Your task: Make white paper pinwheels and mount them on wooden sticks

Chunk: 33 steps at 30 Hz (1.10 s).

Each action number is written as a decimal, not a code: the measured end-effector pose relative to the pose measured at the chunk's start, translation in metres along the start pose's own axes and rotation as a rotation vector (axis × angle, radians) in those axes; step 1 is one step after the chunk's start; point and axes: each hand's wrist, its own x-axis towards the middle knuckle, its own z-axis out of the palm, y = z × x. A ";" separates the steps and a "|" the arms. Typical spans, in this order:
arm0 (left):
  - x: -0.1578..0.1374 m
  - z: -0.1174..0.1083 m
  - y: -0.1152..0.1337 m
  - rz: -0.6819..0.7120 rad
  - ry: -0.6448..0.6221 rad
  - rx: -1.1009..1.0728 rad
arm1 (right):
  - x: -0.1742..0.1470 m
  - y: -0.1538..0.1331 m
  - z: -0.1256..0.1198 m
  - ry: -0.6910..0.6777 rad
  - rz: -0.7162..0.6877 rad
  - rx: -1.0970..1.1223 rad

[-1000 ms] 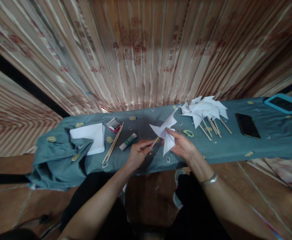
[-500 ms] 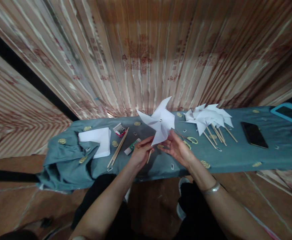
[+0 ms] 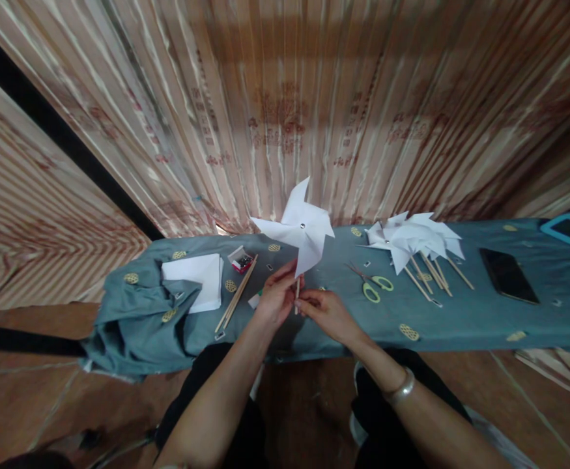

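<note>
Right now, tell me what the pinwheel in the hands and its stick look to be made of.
Pinwheel: seemingly plain white paper, matte, with sharp folded vanes and a small shiny pin, probably metal, at the centre. Stick: thin, pale tan, looks like bamboo or wood, unfinished; both the left hand and right hand pinch it.

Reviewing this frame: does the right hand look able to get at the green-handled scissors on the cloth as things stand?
Probably yes, once it lets go. The right hand is pinching the stick of the white pinwheel, but the scissors lie just to its right on the blue cloth, with nothing between them.
</note>
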 end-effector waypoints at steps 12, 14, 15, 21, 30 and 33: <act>-0.007 -0.012 -0.010 0.147 0.074 0.385 | -0.003 -0.007 -0.011 0.040 -0.028 -0.175; -0.008 -0.013 -0.010 0.151 0.074 0.407 | -0.004 -0.008 -0.016 0.046 -0.047 -0.173; -0.008 -0.014 -0.010 0.154 0.075 0.415 | -0.004 -0.009 -0.021 0.071 -0.053 -0.164; -0.010 -0.017 -0.009 0.136 0.036 0.488 | 0.000 -0.006 -0.076 0.510 -0.033 0.059; -0.011 -0.016 -0.016 0.103 0.016 0.589 | -0.003 -0.015 -0.091 0.490 -0.021 0.219; -0.011 -0.015 -0.019 0.085 0.007 0.578 | -0.003 -0.020 -0.079 0.407 0.000 0.267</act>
